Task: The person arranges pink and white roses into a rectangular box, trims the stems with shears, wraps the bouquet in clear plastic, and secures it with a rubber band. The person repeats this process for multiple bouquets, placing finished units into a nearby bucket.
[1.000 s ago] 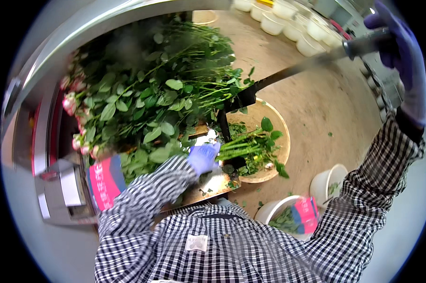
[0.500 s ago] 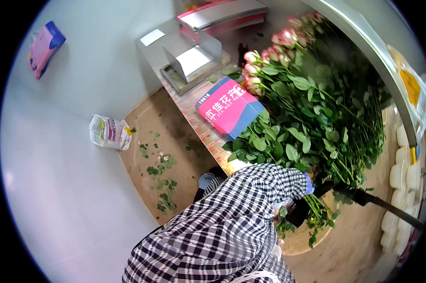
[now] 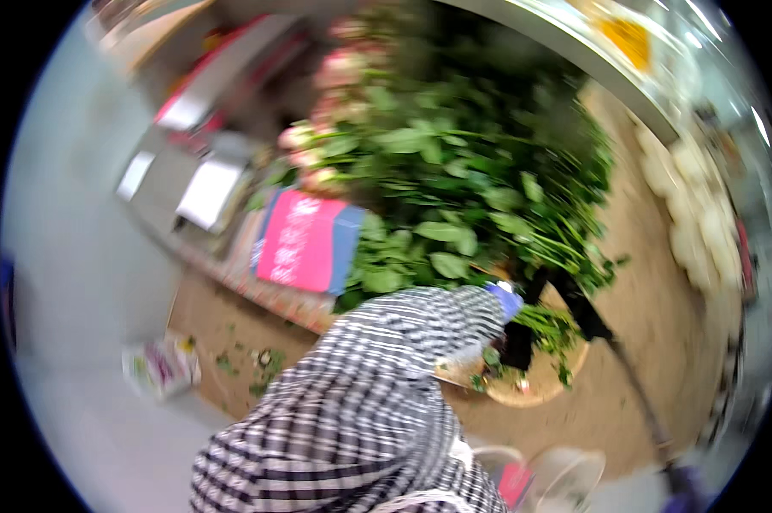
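Observation:
My left hand (image 3: 507, 300), in a purple glove at the end of a black-and-white checked sleeve, is beside the stems of a big bunch of pink-and-white roses (image 3: 334, 68). Its fingers are blurred and mostly hidden. Next to it are the dark parts of a long-handled tool (image 3: 578, 309), whose exact kind is unclear. The tool's handle slants down to the lower right, where a purple glove, my right hand (image 3: 685, 494), seems closed round its end. Green stem ends (image 3: 548, 328) lie between the dark parts, over a round tan surface (image 3: 522, 395).
A pink-and-blue cardboard sleeve (image 3: 300, 244) lies left of the leaves on the table, near a metal stand with white sheets (image 3: 211, 192). White tubs (image 3: 565, 479) stand at the bottom. Leaves litter the floor beside a white bag (image 3: 162, 368). A pale bar (image 3: 591, 60) crosses the upper right.
My view has turned, so the table and roses appear farther left. The tool's long handle has swung from the right edge to the lower right, and a purple glove now shows at its end.

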A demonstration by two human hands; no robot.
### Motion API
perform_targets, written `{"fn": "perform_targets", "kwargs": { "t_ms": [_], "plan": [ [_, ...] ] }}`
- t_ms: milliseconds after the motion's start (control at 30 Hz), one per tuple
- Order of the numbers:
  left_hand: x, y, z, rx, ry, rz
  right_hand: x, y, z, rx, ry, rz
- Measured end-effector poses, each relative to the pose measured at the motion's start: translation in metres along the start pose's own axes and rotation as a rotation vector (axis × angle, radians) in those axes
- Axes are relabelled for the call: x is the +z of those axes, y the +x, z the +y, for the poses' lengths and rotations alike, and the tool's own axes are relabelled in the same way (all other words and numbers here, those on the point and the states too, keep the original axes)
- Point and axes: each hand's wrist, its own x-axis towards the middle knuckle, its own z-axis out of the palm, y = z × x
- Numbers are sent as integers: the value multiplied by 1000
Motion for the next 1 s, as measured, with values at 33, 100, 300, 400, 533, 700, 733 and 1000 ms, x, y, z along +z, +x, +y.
{"fn": "perform_targets", "kwargs": {
  "t_ms": [33,100,300,400,533,700,733,1000],
  "plan": [
    [2,-4,-7,30,50,-23,59,-18,33,46,112,-107],
    [2,-5,-16,87,12,-5,232,-28,91,207,375,-184],
    [-49,10,7,-35,160,-232,612,10,210,532,270,-147],
    [-84,1,20,-50,141,-393,549,44,233,57,298,-669],
    [-99,-20,24,33,241,-402,347,164,175,-78,401,-524],
    [-61,-36,-1,39,270,-350,137,316,-28,-962,531,336],
    [-51,-36,-8,-13,196,-323,103,334,-74,-1138,537,484],
    [-22,-31,-26,-16,141,-458,-15,455,-338,-684,-103,562]
  ]
}}
